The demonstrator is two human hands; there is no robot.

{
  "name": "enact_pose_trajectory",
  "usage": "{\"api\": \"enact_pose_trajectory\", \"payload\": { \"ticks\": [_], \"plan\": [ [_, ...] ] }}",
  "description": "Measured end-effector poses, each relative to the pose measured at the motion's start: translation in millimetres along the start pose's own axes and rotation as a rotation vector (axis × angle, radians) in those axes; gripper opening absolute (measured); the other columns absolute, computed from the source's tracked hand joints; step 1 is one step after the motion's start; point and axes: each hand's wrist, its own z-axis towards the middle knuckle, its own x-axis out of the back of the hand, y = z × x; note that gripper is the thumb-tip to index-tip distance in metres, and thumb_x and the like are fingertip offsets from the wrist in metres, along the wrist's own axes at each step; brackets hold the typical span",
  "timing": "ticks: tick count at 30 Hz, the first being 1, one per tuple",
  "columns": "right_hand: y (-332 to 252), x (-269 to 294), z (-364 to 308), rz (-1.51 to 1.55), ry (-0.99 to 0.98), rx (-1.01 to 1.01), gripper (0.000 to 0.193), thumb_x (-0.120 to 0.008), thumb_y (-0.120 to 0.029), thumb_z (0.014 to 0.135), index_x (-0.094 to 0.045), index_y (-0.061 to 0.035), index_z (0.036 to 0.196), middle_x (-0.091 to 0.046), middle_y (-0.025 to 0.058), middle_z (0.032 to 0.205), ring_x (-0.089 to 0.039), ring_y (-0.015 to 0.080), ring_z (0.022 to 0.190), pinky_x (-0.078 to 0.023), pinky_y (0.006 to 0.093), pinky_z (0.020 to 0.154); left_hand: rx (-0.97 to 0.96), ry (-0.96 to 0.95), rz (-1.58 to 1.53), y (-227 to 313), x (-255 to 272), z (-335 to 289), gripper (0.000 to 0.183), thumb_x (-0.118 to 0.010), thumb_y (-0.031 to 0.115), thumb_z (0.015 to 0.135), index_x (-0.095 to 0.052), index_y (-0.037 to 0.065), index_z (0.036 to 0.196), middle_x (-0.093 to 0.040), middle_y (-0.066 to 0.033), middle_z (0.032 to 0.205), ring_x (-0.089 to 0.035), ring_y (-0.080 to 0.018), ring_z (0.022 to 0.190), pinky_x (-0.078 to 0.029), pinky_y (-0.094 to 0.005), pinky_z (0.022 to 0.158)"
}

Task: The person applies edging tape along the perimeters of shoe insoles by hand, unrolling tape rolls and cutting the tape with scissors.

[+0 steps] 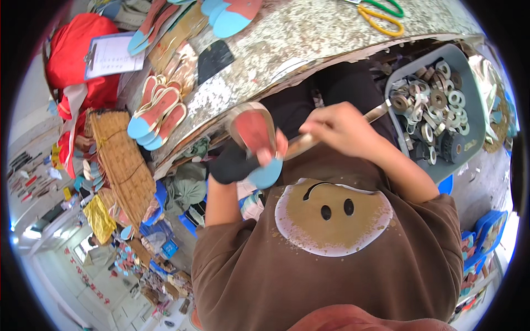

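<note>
My left hand (234,164), in a black glove-like covering with bare fingertips, grips a shoe insole (253,131) above my lap. The insole is red with a light blue end and a tan edge; its upper part is blurred. My right hand (338,130) is closed in a pinch on a narrow brownish strip (302,145). One end of the strip reaches the insole beside my left fingers. On the other side of my right hand, the strip runs toward a grey bin (476,105) of tape rolls (436,99).
A worn workbench (276,52) curves across the top. On it lie stacked insoles (160,118), a black flat piece (215,60) and scissors (381,22) with yellow and green handles. A clipboard (113,55) rests on red cloth at left, above a woven bamboo panel (121,154).
</note>
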Motion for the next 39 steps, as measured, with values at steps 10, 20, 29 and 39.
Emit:
{"api": "enact_pose_trajectory", "payload": {
  "ticks": [10,20,29,39],
  "plan": [
    [44,107,41,-0.728,0.510,0.109,0.030,-0.059,-0.012,0.089,-0.059,-0.0124,0.119,-0.062,0.0122,0.114,-0.060,0.0344,0.108,-0.048,0.0397,0.092,-0.019,0.443,-0.211,33,63,-82,0.074,-0.067,0.061,0.082,-0.048,-0.002,0.115,-0.062,-0.0160,0.091,-0.063,-0.0251,0.085,-0.054,-0.0368,0.074],
    [73,193,63,-1.183,0.489,0.146,0.033,-0.054,-0.005,0.084,-0.047,-0.0108,0.116,-0.060,0.0190,0.102,-0.060,0.0420,0.092,-0.048,0.0479,0.078,-0.187,0.656,-0.179,15,31,-8,0.056,-0.056,0.057,0.092,-0.052,0.004,0.109,-0.066,-0.0152,0.081,-0.066,-0.0200,0.069,-0.054,-0.0301,0.061],
    [-19,3,-17,0.344,0.120,-0.220,0.073,-0.081,0.000,0.069,-0.043,-0.0098,0.130,-0.057,0.0038,0.096,-0.057,0.0136,0.090,-0.047,0.0285,0.080,-0.419,1.106,0.325,2,30,2,0.031,-0.055,0.030,0.098,-0.065,0.001,0.091,-0.068,-0.0105,0.091,-0.065,-0.0146,0.079,-0.051,-0.0276,0.072],
    [-8,-39,-3,0.118,-0.269,-0.213,0.071,-0.060,-0.047,0.091,-0.031,-0.0031,0.140,-0.055,0.0250,0.116,-0.058,0.0375,0.108,-0.045,0.0417,0.092,-0.983,0.821,1.385,-6,8,16,0.031,-0.078,0.005,0.073,-0.066,0.003,0.101,-0.067,-0.0130,0.086,-0.065,-0.0272,0.068,-0.053,-0.0346,0.062]
  ]
}}
